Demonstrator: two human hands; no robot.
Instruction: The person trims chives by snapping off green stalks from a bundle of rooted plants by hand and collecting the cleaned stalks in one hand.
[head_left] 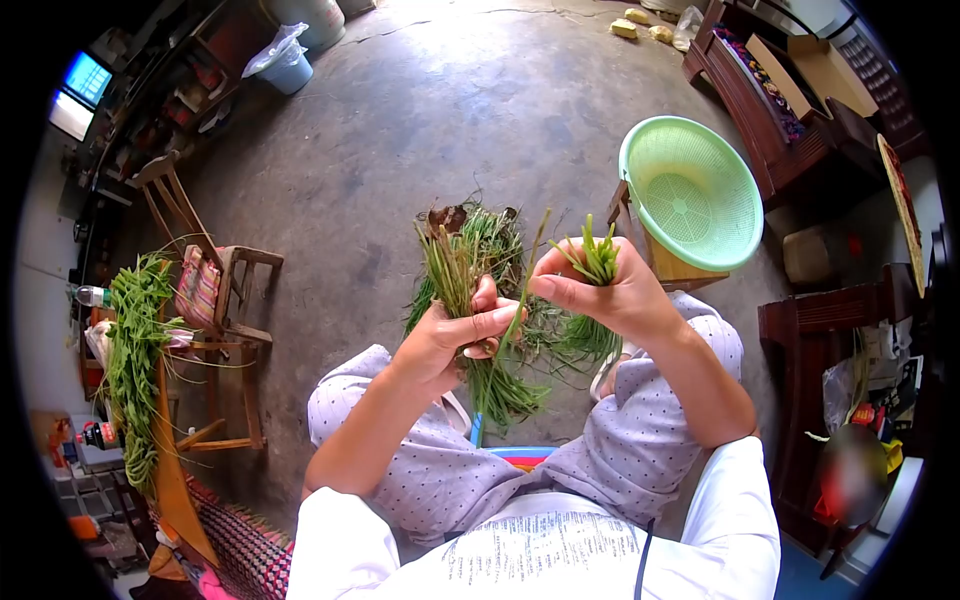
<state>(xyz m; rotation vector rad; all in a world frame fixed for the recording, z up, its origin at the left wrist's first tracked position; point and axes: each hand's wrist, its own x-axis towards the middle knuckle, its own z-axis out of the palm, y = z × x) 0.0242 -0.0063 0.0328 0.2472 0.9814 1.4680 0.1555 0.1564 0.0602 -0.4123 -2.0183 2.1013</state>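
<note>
My left hand (455,335) is closed around a bundle of long green stems (453,270), whose brownish ends point up and whose green tips hang below the fist. In my right hand (605,285) is a smaller bunch of green stems (597,258), with pale cut ends above the fingers and leafy tips hanging underneath. One single stem (527,275) stands upright between the two hands, its lower part near my left fingers. On the floor beyond my hands lies a loose heap of greens (495,235), partly hidden by the left bundle.
A light green plastic basket (690,195) rests on a wooden stool (683,265) at the right. More greens (140,350) lie on a wooden surface at the left, beside a wooden chair (225,270). A blue bin (287,70) stands far back left.
</note>
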